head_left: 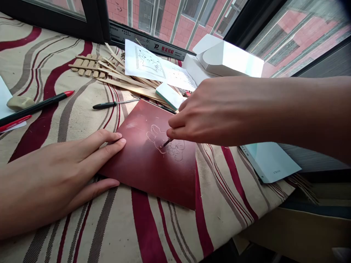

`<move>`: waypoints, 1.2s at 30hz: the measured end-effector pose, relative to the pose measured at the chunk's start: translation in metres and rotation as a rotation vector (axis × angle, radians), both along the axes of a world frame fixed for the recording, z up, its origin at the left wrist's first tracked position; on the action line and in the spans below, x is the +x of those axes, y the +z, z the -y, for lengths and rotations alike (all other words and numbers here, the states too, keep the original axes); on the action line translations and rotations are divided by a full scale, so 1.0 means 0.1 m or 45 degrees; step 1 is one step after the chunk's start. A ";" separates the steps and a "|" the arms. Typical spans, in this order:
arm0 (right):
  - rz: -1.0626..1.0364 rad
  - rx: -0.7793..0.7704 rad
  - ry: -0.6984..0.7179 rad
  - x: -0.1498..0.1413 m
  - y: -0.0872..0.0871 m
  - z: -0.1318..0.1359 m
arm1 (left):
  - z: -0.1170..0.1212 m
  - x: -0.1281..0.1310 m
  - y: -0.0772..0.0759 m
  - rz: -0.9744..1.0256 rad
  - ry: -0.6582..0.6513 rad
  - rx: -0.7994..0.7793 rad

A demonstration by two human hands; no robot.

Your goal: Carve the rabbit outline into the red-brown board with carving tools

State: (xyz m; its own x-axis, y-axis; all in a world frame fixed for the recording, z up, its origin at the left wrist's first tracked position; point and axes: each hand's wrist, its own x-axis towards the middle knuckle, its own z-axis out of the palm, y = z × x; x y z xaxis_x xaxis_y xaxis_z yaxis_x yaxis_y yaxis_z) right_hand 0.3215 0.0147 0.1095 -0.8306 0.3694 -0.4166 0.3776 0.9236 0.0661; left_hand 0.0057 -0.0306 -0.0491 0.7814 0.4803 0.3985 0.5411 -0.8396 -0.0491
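A dark red board (153, 179) lies flat on the striped cloth, with the pale outline of a rabbit (155, 129) cut or scratched into its surface. My left hand (79, 166) rests at the board's left edge, fingers stretched out and tips touching it. Above the drawing, my right hand (211, 111) is closed around a slim carving tool (166, 143). Its dark tip meets the board on the rabbit's outline. Most of the tool's handle is hidden in my fingers. Beyond the board's top corner lies a black-handled tool (105, 105) with a thin metal shaft.
Behind the board are thin wooden strips (131, 82), a drawn sheet (149, 60), a white-and-green block (170, 95) and a white box (230, 56). An eraser (20, 103) and a black pen (35, 108) lie left. A pale book (270, 162) sits right, near the table edge.
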 end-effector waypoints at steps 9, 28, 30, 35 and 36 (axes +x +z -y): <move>-0.066 0.225 0.070 0.36 -0.03 0.01 | 0.01 -0.03 -0.02 0.017 0.013 -0.024; 0.089 0.132 0.068 0.05 -0.06 -0.05 | 0.04 -0.05 -0.04 0.011 0.026 -0.036; 0.030 0.058 0.057 0.06 -0.04 -0.10 | 0.03 -0.04 -0.03 -0.018 0.019 -0.034; -0.420 -0.191 -0.079 0.32 -0.25 -0.28 | -0.01 -0.04 0.02 -0.087 -0.026 0.020; -0.577 -0.136 -0.207 0.39 -0.33 -0.28 | -0.02 -0.05 0.02 -0.105 -0.030 0.016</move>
